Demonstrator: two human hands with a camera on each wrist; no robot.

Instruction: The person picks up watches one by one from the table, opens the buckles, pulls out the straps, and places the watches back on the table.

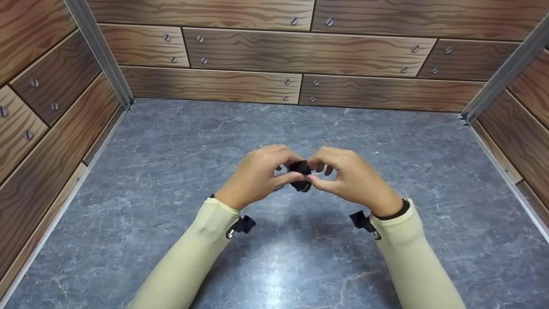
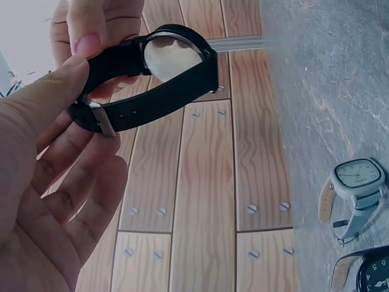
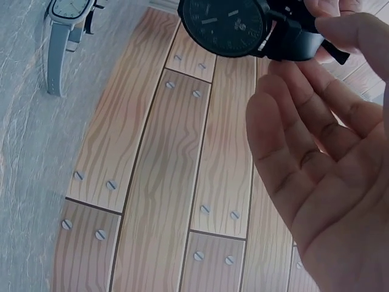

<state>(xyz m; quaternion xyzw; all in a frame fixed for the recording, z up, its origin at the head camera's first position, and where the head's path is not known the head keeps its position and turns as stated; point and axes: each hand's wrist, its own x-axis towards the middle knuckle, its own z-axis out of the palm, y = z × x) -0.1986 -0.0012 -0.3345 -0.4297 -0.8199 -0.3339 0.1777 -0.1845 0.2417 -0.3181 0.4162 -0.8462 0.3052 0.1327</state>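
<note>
A black wristwatch (image 1: pixel 299 166) is held up between both hands in the head view. My left hand (image 1: pixel 260 174) pinches its strap between thumb and fingers close to the silver buckle (image 2: pixel 100 115). From the other side, my right hand (image 1: pixel 349 176) grips the strap too, thumb against fingers. The left wrist view shows the strap (image 2: pixel 161 100) bent into a loop, with the shiny case back (image 2: pixel 173 61) facing in. In the right wrist view the dark round dial (image 3: pixel 225 27) faces the camera, partly cut off by the top edge.
A pale square-faced watch (image 2: pixel 358 176) lies on the grey marbled table (image 1: pixel 171 171). Near it is another dark-dialled watch (image 2: pixel 377 274), partly out of frame. Wood-patterned panels (image 1: pixel 300 51) wall the table at the back and sides. Small black cameras (image 1: pixel 245 224) sit at both wrists.
</note>
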